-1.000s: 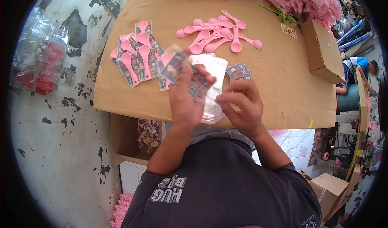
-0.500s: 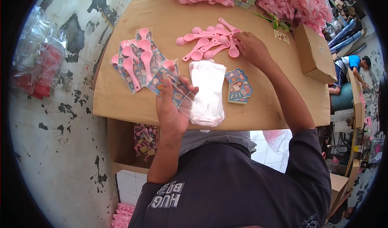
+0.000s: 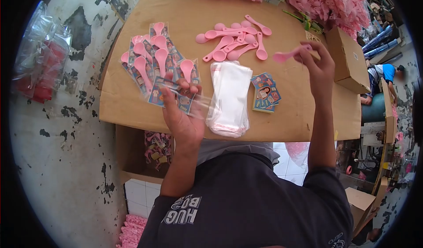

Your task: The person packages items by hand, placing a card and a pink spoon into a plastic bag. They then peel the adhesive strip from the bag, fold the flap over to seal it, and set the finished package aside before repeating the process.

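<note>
In my left hand [image 3: 183, 111] is a clear plastic bag with a printed card [image 3: 169, 96] inside, gripped between thumb and fingers. My right hand [image 3: 318, 65], raised over the right part of the table, pinches a pink measuring spoon [image 3: 288, 55] by its handle. Loose pink spoons [image 3: 238, 39] lie in a heap at the table's middle. Left of them, bagged spoons with cards [image 3: 161, 58] overlap in a pile. Between my hands sit a stack of clear bags [image 3: 230, 98] and a small stack of printed cards [image 3: 265, 93].
A cardboard box [image 3: 346, 63] stands at the table's right side. Large bags of pink spoons [image 3: 328, 6] lie along the far edge. Below the table, an open carton [image 3: 158, 151] holds more packed pieces. Another person [image 3: 382, 74] bends at the far right.
My right hand has lifted a pink spoon off the heap and moved right with it. My left hand, still gripping the bagged card, has shifted slightly left.
</note>
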`<state>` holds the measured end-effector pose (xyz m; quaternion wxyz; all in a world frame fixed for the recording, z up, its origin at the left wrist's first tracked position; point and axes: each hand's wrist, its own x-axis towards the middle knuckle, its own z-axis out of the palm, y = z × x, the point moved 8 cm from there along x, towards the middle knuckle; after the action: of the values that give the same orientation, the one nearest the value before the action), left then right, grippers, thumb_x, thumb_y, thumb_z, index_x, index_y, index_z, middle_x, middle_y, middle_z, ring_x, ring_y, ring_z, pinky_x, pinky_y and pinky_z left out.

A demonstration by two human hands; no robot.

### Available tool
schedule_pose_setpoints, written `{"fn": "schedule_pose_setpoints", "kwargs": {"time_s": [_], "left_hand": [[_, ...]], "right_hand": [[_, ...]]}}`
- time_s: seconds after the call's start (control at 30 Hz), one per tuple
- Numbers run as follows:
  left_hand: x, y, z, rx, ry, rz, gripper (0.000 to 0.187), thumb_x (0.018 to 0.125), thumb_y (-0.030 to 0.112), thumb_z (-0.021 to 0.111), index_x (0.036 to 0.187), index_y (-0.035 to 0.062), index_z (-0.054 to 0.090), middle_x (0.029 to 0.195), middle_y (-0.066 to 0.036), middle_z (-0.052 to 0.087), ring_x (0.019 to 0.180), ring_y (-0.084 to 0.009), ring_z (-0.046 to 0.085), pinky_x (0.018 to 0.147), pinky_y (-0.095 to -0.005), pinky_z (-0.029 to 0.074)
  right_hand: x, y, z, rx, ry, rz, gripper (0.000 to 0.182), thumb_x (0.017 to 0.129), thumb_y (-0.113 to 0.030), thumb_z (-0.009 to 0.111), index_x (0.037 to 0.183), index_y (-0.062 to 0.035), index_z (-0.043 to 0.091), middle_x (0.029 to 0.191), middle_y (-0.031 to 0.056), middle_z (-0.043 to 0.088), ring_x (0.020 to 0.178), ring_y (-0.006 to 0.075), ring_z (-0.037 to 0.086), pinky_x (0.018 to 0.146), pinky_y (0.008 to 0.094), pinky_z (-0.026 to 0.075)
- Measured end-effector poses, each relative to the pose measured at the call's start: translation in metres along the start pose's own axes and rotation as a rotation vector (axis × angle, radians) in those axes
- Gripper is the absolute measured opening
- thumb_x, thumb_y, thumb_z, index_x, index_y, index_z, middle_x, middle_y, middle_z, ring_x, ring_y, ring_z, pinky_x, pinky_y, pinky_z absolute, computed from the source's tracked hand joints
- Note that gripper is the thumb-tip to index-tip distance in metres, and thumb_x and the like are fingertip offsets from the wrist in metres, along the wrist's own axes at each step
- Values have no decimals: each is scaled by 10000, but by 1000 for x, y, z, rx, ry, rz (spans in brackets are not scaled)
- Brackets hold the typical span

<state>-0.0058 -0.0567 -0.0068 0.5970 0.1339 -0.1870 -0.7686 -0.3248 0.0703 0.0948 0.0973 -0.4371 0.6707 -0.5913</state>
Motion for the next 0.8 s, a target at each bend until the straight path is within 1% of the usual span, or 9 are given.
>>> {"fn": "schedule_pose_setpoints", "kwargs": {"time_s": [0.03,0.17,0.27,0.33,0.47,0.63,0.7,0.73,0.8], "left_hand": [[3,0,1,10,12,6,456,1052,405,569,1363,89,462,981,-55,576,896,-170,568,941,-391,489],[14,6,18,-39,-70,73,447,1059,416,545,1361,98,465,1006,-62,574,941,-176,579,1011,-415,489],[16,2,32,-63,-122,77,443,1061,420,535,1362,103,464,1018,-62,576,960,-181,585,1048,-429,485],[15,-3,39,-75,-150,72,443,1062,422,532,1363,105,463,1022,-62,578,966,-184,588,1061,-434,483],[7,-19,49,-45,-185,47,481,1055,444,531,1370,91,447,1034,-72,588,968,-190,606,1070,-464,487],[-5,-29,55,20,-173,23,504,1048,457,533,1368,80,440,1022,-83,602,952,-197,636,1078,-492,493],[-8,-34,56,20,-156,-51,468,1052,456,530,1369,119,455,1013,-46,574,963,-160,611,1085,-414,500],[-10,-33,56,19,-153,-47,468,1052,456,530,1369,119,455,1013,-46,574,963,-160,611,1085,-414,500],[-14,-45,58,-41,-160,-203,477,1045,461,543,1367,121,455,996,-37,574,942,-153,617,1087,-414,498]], "right_hand": [[-15,0,2,200,37,89,253,980,-106,666,1175,52,633,1006,45,664,842,141,687,770,298,573],[-67,0,14,330,74,172,225,970,-104,690,1131,44,634,1010,60,657,853,127,674,752,274,560],[-96,6,31,366,-13,195,180,956,-93,707,1089,5,636,996,58,671,853,95,656,729,247,544],[-112,16,53,516,-60,361,157,940,-69,723,1058,-12,637,958,60,692,803,84,644,704,239,529],[-126,18,76,635,-76,414,162,940,-56,723,1061,1,631,929,71,711,803,107,667,731,251,548],[-131,0,93,789,-199,472,214,974,-53,684,1151,42,612,1028,126,727,927,167,715,836,295,583],[-133,-5,100,825,-258,498,237,978,-53,679,1180,47,607,1057,132,725,952,170,715,845,295,581],[-135,-8,103,805,-307,474,262,977,-40,671,1212,45,595,1085,142,720,957,170,712,839,290,572],[-137,-9,107,780,-351,451,289,977,-28,663,1245,44,583,1114,152,715,962,170,709,833,286,563]]}}
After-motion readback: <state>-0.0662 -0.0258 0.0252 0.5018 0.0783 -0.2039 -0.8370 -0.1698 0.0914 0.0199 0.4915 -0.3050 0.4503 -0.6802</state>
